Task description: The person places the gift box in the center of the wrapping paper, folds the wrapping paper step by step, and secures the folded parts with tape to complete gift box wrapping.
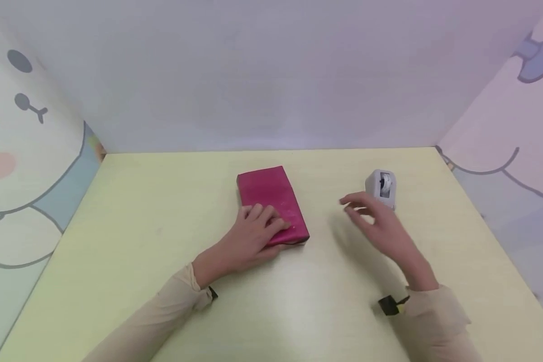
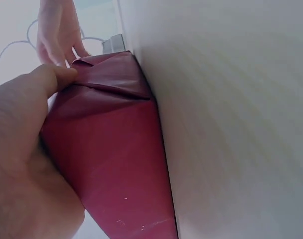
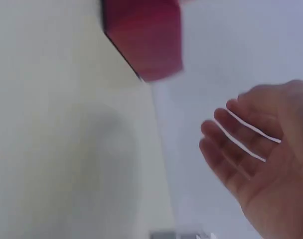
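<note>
A box wrapped in magenta paper (image 1: 269,193) lies flat near the middle of the table. My left hand (image 1: 249,236) holds its near end, fingers over the top and thumb against the folded end. The left wrist view shows that thumb (image 2: 62,77) on the creased paper flaps (image 2: 114,82). To the right, my right hand (image 1: 382,229) hovers above the table, fingers loosely bent and holding nothing. In the right wrist view, the right palm (image 3: 276,194) faces the camera, apart from the box (image 3: 146,40). A grey tape dispenser (image 1: 390,198) stands just behind my right hand.
The pale yellow table (image 1: 163,191) meets a plain whitish wall (image 1: 271,75) at the back. Side panels with cartoon animals (image 1: 22,166) flank it on the left and right. A small black device (image 1: 389,305) sits at my right wrist.
</note>
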Action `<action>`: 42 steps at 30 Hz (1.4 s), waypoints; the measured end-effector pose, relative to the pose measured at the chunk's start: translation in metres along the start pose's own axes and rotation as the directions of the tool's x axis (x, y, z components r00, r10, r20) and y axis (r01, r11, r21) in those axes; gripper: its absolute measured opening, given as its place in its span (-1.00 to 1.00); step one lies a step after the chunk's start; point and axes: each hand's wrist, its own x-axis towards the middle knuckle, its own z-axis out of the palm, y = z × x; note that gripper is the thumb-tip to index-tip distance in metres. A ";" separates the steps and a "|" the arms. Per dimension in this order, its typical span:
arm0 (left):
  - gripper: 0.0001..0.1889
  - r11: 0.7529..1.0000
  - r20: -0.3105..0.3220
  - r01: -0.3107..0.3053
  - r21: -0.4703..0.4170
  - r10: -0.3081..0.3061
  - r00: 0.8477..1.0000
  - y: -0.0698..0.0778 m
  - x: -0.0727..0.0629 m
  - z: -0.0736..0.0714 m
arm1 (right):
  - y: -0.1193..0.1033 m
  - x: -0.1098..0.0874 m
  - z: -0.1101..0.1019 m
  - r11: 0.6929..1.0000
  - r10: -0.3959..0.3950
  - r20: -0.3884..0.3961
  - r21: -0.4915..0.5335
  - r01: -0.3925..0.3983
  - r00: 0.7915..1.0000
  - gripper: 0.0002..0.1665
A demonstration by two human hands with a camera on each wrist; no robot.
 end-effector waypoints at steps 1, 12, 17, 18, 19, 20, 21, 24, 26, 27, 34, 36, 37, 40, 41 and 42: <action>-0.65 1.000 0.000 -0.002 -0.006 0.002 1.000 0.000 -0.001 0.000 | 0.003 -0.002 -0.008 0.999 0.036 -0.041 -0.028 -0.038 0.999 -0.71; -0.62 0.999 0.025 -0.023 -0.028 0.024 0.999 -0.004 -0.003 -0.005 | 0.042 -0.016 -0.057 0.916 0.286 -0.222 -0.222 -0.334 0.932 -0.54; -0.62 0.999 0.021 -0.037 -0.028 0.038 0.999 -0.004 -0.001 -0.007 | 0.055 -0.014 -0.056 0.894 0.361 -0.166 -0.219 -0.391 0.918 -0.47; -0.62 0.999 0.021 -0.040 -0.029 0.041 0.999 -0.004 0.000 -0.007 | 0.056 -0.013 -0.055 0.892 0.374 -0.160 -0.209 -0.402 0.913 -0.45; -0.61 0.999 0.020 -0.042 -0.034 0.043 0.999 -0.004 0.001 -0.007 | 0.057 -0.012 -0.054 0.887 0.393 -0.158 -0.193 -0.419 0.906 -0.43; -0.61 0.998 0.021 -0.044 -0.037 0.044 0.999 -0.005 0.002 -0.008 | 0.057 -0.011 -0.054 0.881 0.416 -0.158 -0.173 -0.440 0.896 -0.41; -0.61 0.998 0.022 -0.045 -0.039 0.045 0.999 -0.005 0.003 -0.008 | 0.058 -0.010 -0.053 0.872 0.443 -0.159 -0.154 -0.465 0.882 -0.38; -0.59 0.998 0.032 -0.046 -0.043 0.047 0.998 -0.006 0.005 -0.008 | 0.059 -0.007 -0.052 0.831 0.529 -0.161 -0.103 -0.547 0.834 -0.33; -0.58 0.998 0.043 -0.045 -0.045 0.047 0.998 -0.007 0.005 -0.008 | 0.058 -0.007 -0.052 0.810 0.563 -0.163 -0.088 -0.580 0.811 -0.33; -0.58 0.998 0.046 -0.045 -0.045 0.047 0.998 -0.007 0.005 -0.008 | 0.058 -0.006 -0.051 0.805 0.568 -0.166 -0.089 -0.586 0.806 -0.33; -0.56 0.998 0.045 -0.038 -0.055 0.041 0.998 -0.007 0.004 -0.010 | 0.051 -0.003 -0.050 0.809 0.554 -0.164 -0.128 -0.574 0.816 -0.37; -0.55 0.998 0.046 -0.036 -0.059 0.039 0.998 -0.007 0.004 -0.010 | 0.051 -0.003 -0.048 0.817 0.537 -0.174 -0.137 -0.560 0.825 -0.39; -0.56 0.998 0.050 -0.036 -0.061 0.039 0.998 -0.007 0.004 -0.010 | 0.051 -0.003 -0.047 0.820 0.531 -0.182 -0.137 -0.556 0.828 -0.40; -0.57 0.997 0.047 -0.041 -0.072 0.045 0.998 -0.007 0.004 -0.009 | 0.054 -0.003 -0.045 0.828 0.524 -0.194 -0.114 -0.550 0.829 -0.40; -0.58 0.996 0.047 -0.041 -0.078 0.045 0.998 -0.007 0.004 -0.008 | 0.055 -0.004 -0.045 0.829 0.527 -0.193 -0.100 -0.551 0.828 -0.40; -0.58 0.995 0.043 -0.042 -0.085 0.046 0.998 -0.007 0.005 -0.008 | 0.056 -0.004 -0.045 0.827 0.534 -0.188 -0.088 -0.555 0.825 -0.39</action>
